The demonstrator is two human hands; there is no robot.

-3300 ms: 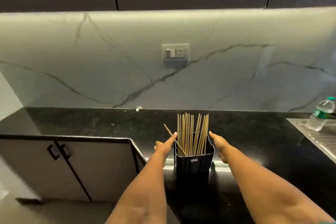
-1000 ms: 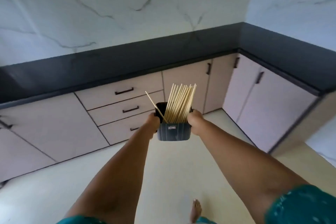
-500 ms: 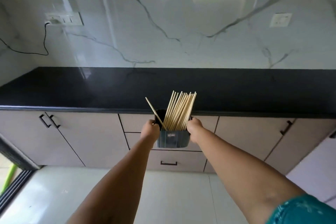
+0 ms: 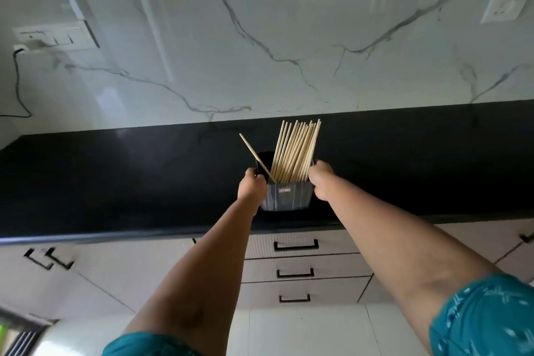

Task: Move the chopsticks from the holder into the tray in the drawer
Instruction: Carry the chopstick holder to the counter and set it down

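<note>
Head view: both arms reach forward, and the left hand and right hand are curled against opposite sides of a dark chopstick holder, clasping it between them. The holder sits at, or just over, the black countertop near its front edge; whether its base touches the stone cannot be told. It stays upright, a small label facing the camera. A thick bundle of pale wooden chopsticks stands in its right half, too closely packed to count, and one single chopstick leans away to the left.

Around the holder the countertop is bare on both sides, back to the white veined marble backsplash. Below the counter's edge, directly beneath the holder, three drawers are stacked, all closed, each with one black handle. Left of them, a pair of cabinet doors carries two black handles.
</note>
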